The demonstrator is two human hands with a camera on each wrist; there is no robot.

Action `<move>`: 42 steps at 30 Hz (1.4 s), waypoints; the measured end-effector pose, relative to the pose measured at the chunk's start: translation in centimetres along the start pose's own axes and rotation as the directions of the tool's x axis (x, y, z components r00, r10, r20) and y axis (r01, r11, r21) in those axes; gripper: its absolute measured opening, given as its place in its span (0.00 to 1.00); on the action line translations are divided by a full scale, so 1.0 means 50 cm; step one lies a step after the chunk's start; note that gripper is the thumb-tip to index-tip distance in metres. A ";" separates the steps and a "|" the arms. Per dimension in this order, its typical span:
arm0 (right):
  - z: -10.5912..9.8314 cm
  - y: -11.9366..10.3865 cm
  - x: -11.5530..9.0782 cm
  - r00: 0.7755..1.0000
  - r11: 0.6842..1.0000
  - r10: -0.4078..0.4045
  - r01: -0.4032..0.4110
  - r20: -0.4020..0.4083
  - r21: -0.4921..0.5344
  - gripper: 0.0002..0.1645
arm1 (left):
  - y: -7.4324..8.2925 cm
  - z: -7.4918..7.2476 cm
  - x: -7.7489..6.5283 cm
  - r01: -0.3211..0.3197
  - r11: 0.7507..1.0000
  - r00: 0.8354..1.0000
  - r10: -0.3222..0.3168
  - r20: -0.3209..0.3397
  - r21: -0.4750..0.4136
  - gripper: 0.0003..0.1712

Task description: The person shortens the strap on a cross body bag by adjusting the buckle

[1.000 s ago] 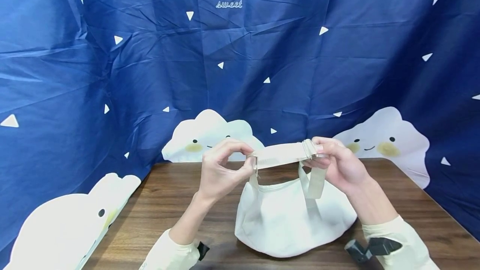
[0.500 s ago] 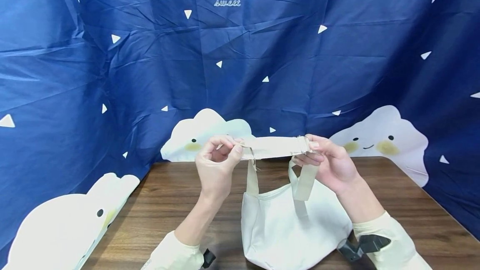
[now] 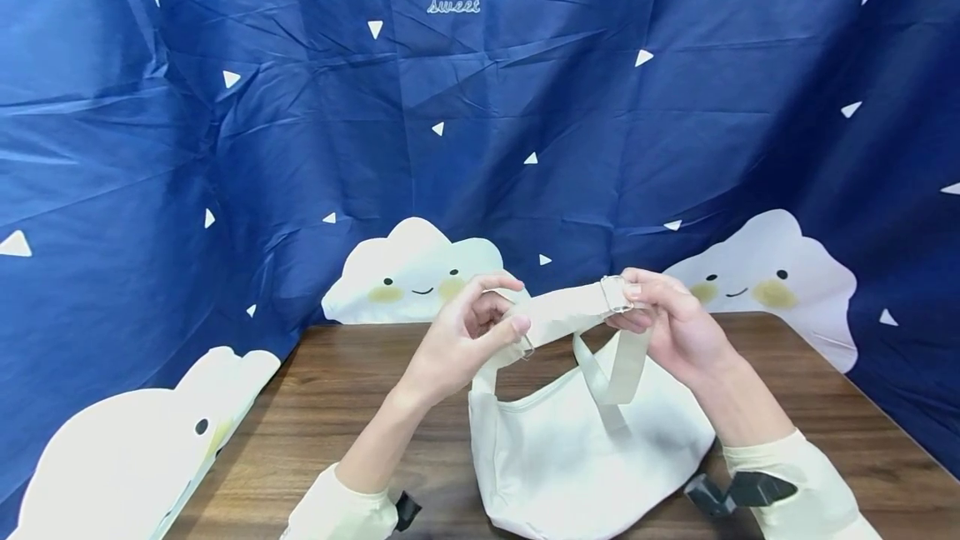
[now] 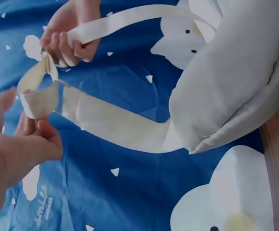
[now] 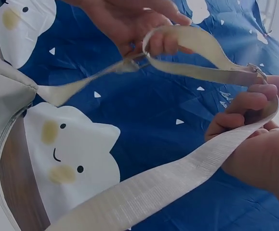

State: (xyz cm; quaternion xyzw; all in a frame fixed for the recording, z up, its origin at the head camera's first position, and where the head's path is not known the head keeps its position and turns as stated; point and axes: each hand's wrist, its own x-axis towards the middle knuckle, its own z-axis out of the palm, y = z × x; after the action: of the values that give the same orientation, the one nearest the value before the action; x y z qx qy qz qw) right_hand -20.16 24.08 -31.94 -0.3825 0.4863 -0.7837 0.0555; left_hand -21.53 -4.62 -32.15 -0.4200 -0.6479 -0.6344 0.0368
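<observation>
Length adjusting seems in hand: the left hand (image 3: 467, 340) curls inside the flat cream fabric strap (image 3: 564, 312), the right hand (image 3: 686, 327) pinches it beside the silver metal buckle (image 3: 616, 294), and next calls for even pulling.

Tabletop work corner: 1 wood-grain table (image 3: 315, 390) before a blue cloud-print cloth backdrop (image 3: 480, 90).

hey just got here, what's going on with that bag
A person is handling the strap of a white bag over a wooden table. Their left hand has its fingers in a loop of the strap, near a metal ring. Their right hand grips the strap beside a metal buckle. A stretch of strap spans between the hands, and both straps' ends are joined to the bag.
</observation>
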 end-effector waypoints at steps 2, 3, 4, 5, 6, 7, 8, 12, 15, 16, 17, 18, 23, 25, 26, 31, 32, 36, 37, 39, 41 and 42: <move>0.000 -0.002 -0.003 1.000 1.000 0.010 -0.011 -0.023 -0.017 0.18 | 0.000 -0.004 -0.002 0.002 1.000 1.000 -0.002 -0.016 -0.003 0.18; 0.001 -0.003 -0.005 0.999 0.999 0.008 -0.009 -0.042 -0.037 0.18 | 0.000 -0.006 -0.002 -0.001 1.000 1.000 0.000 -0.026 -0.012 0.17; 0.003 -0.004 -0.007 0.998 0.998 0.000 -0.005 -0.068 -0.066 0.19 | 0.002 -0.009 -0.003 -0.002 1.000 0.999 0.001 -0.036 -0.026 0.16; 0.007 -0.006 -0.009 0.995 0.995 -0.009 -0.001 -0.097 -0.097 0.19 | 0.003 -0.011 -0.004 -0.004 0.999 0.999 0.002 -0.042 -0.038 0.16; 0.011 -0.009 -0.011 0.992 0.992 -0.023 0.007 -0.122 -0.127 0.20 | 0.005 -0.012 -0.005 -0.004 0.999 0.999 0.002 -0.045 -0.050 0.17; 0.016 -0.011 -0.013 0.989 0.988 -0.041 0.018 -0.145 -0.156 0.20 | 0.007 -0.013 -0.006 -0.004 0.998 0.999 0.001 -0.047 -0.061 0.17; 0.021 -0.015 -0.014 0.984 0.983 -0.060 0.029 -0.168 -0.181 0.20 | 0.009 -0.013 -0.006 -0.007 0.997 0.999 0.003 -0.049 -0.074 0.17; 0.037 -0.023 -0.017 0.972 0.979 -0.097 0.055 -0.212 -0.197 0.20 | 0.016 -0.003 -0.006 -0.020 0.999 0.999 0.018 -0.037 -0.030 0.21; 0.039 -0.019 -0.017 0.969 0.980 -0.089 0.043 -0.231 -0.195 0.20 | 0.017 0.012 -0.005 -0.102 0.968 0.994 0.108 -0.016 0.229 0.27; 0.039 -0.017 -0.016 0.967 0.980 -0.081 0.034 -0.240 -0.196 0.20 | 0.016 0.018 -0.005 -0.144 0.931 0.987 0.157 -0.011 0.335 0.29; 0.039 -0.015 -0.016 0.966 0.980 -0.076 0.026 -0.247 -0.199 0.20 | 0.015 0.023 -0.004 -0.186 0.879 0.977 0.212 -0.010 0.439 0.30; 0.039 -0.012 -0.015 0.965 0.979 -0.070 0.018 -0.252 -0.203 0.20 | 0.014 0.028 -0.004 -0.220 0.818 0.963 0.269 -0.014 0.531 0.30; 0.040 -0.003 -0.017 0.963 0.981 -0.062 0.009 -0.264 -0.195 0.19 | 0.003 0.024 0.000 -0.283 0.628 0.894 0.447 -0.038 0.725 0.20; 0.037 -0.004 -0.020 0.966 0.981 -0.058 0.009 -0.251 -0.195 0.19 | -0.001 0.015 0.000 -0.292 0.613 0.896 0.444 -0.014 0.734 0.18; 0.035 -0.006 -0.021 0.969 0.981 -0.058 0.010 -0.241 -0.195 0.19 | -0.004 0.012 -0.001 -0.297 0.620 0.904 0.427 0.005 0.726 0.18; 0.014 -0.027 -0.031 0.978 0.984 -0.087 0.054 -0.189 -0.172 0.23 | -0.016 0.007 -0.003 -0.331 0.675 0.934 0.336 0.123 0.660 0.16; 0.010 -0.033 -0.032 0.977 0.981 -0.101 0.066 -0.187 -0.182 0.23 | -0.015 0.006 -0.002 -0.330 0.687 0.937 0.321 0.137 0.647 0.18; 0.001 -0.051 -0.035 0.969 0.965 -0.128 0.072 -0.211 -0.253 0.21 | -0.005 -0.006 0.000 -0.331 0.692 0.941 0.290 0.174 0.641 0.25; 0.001 -0.054 -0.033 0.969 0.961 -0.125 0.066 -0.211 -0.268 0.20 | -0.001 -0.010 -0.001 -0.327 0.677 0.943 0.279 0.182 0.660 0.26; 0.002 -0.054 -0.028 0.974 0.954 -0.096 0.031 -0.205 -0.298 0.19 | 0.004 -0.017 -0.002 -0.322 0.634 0.945 0.258 0.200 0.703 0.25; 0.004 -0.049 -0.023 0.985 0.950 -0.044 -0.011 -0.168 -0.311 0.18 | 0.003 -0.019 -0.005 -0.311 0.591 0.949 0.231 0.214 0.744 0.26; 0.005 -0.044 -0.021 0.989 0.945 -0.018 -0.032 -0.149 -0.326 0.17 | 0.000 -0.016 -0.006 -0.308 0.579 0.951 0.218 0.221 0.755 0.28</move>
State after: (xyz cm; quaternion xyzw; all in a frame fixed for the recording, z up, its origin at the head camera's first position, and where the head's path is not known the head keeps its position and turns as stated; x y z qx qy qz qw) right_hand -18.64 25.53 -30.65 -0.3247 0.6138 -0.7183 -0.0429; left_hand -21.73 -5.47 -32.16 -0.4855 -0.7899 -0.2542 0.2753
